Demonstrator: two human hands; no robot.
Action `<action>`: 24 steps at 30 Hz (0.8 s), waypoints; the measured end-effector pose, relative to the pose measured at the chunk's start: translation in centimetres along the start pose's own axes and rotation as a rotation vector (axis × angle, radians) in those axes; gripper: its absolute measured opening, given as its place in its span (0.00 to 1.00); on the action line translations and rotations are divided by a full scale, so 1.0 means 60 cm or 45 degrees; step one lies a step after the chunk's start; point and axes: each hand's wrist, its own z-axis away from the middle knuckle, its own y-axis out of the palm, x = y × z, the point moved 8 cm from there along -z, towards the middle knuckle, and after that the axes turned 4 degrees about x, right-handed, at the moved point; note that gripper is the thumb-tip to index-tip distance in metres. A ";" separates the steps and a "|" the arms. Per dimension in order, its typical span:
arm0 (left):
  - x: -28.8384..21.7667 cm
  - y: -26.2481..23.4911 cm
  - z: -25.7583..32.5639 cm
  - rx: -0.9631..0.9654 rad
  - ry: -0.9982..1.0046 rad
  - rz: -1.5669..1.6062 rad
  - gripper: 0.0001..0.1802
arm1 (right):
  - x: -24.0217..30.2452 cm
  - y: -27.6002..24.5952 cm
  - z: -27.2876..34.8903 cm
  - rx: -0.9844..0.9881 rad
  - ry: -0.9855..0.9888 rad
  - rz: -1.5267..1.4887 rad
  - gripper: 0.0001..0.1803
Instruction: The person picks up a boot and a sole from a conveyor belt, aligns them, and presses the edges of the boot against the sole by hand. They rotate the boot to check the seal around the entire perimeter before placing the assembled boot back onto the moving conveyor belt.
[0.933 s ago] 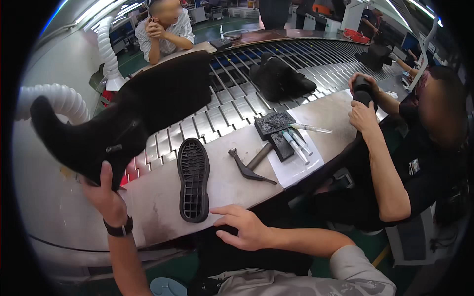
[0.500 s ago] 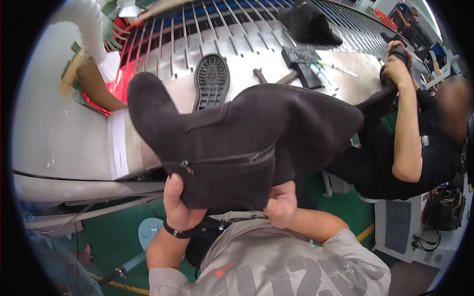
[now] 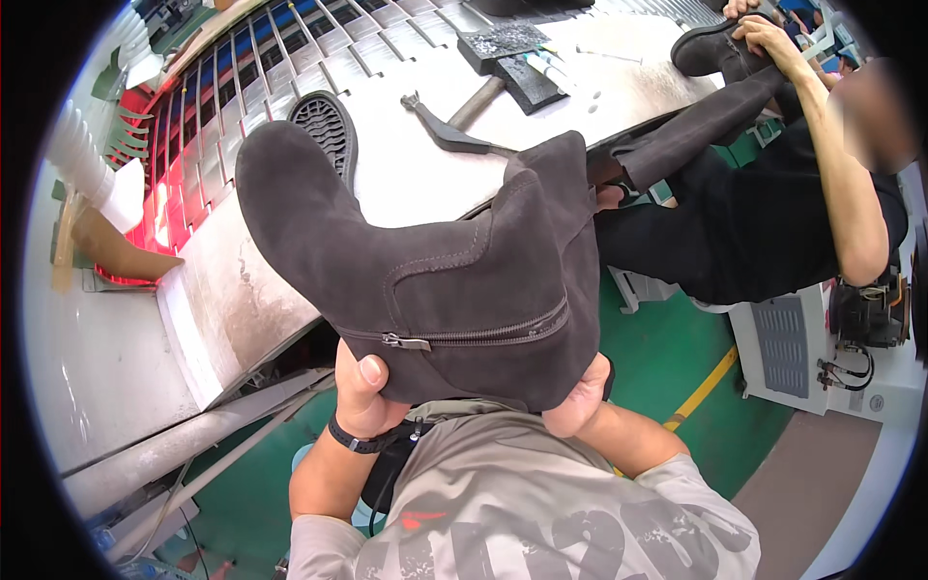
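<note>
I hold a dark grey suede boot upper (image 3: 454, 261) sideways in front of me. Its rounded toe points to the far left, and a zipper with a metal pull runs along the side facing me. My left hand (image 3: 367, 391) grips the lower edge below the zipper pull, thumb on the outside. At the right end, my right hand (image 3: 580, 398) is closed on the same edge, its fingers partly hidden by the suede. The shaft looks folded on the right. Behind the toe lies a black treaded sole (image 3: 327, 130), partly covered by the upper.
A hammer (image 3: 449, 128) rests on the metal bench (image 3: 396, 188), near black blocks (image 3: 527, 82) and several pens (image 3: 549, 68). On the right, a seated co-worker (image 3: 744, 208) in black handles a dark boot (image 3: 715, 48). A white ribbed hose (image 3: 92, 159) hangs at left.
My view has swung to the right. The boot's shaft, stretched out to the right before, now looks folded up and shorter. The co-worker's boot has come into clearer view. Both my hands keep their grip.
</note>
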 end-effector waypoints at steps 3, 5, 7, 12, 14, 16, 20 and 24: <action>0.013 -0.003 -0.001 -0.066 -0.012 0.043 0.57 | -0.083 -0.002 0.026 -0.162 0.376 -0.417 0.21; 0.041 -0.001 0.001 0.002 -0.101 -0.080 0.56 | -0.111 0.012 0.012 -0.104 0.492 -0.617 0.22; 0.046 0.025 -0.013 0.203 -0.121 -0.441 0.58 | -0.126 0.018 -0.011 -0.017 0.601 -0.773 0.23; -0.011 0.069 -0.062 0.425 0.278 -1.542 0.74 | -0.124 0.006 -0.048 0.215 0.720 -0.881 0.26; -0.009 0.038 -0.072 0.260 0.282 -1.058 0.74 | -0.119 0.001 -0.052 0.260 0.748 -0.886 0.27; -0.030 0.029 -0.082 0.174 0.412 -0.618 0.69 | -0.129 0.002 -0.050 0.304 0.812 -0.898 0.28; -0.015 0.022 -0.118 -0.078 0.250 -0.622 0.55 | -0.228 0.001 -0.005 0.173 1.013 -0.964 0.33; 0.000 0.030 -0.113 -0.025 0.416 -0.955 0.45 | -0.260 0.049 -0.089 0.126 0.803 -1.152 0.38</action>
